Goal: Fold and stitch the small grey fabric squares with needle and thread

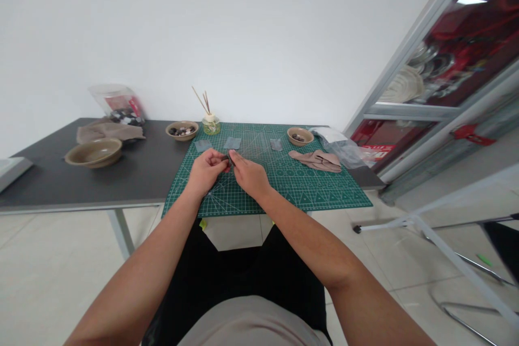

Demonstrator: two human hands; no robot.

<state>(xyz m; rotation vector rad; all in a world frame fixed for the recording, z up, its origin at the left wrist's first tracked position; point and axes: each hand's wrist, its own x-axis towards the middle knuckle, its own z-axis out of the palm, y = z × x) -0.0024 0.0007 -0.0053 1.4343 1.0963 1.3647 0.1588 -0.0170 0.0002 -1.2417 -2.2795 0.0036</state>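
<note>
My left hand (205, 172) and my right hand (250, 175) meet above the green cutting mat (292, 189). Both are closed, with the fingertips pinching a small dark piece (229, 158) between them. Fingers cover much of it, so its kind cannot be made out. Just beyond the fingers a small clear plastic bag (232, 143) lies flat on the mat. Another small bag (203, 145) is to its left, and a third small bag (276, 144) lies farther right.
Small bowls of dark and light pieces stand left (181, 131) and right (300, 136). A reed diffuser (211, 123) stands at the mat's back edge. A brown cloth (317, 160) lies right; a larger bowl (94, 153) and a bag of pieces (119, 105) sit left.
</note>
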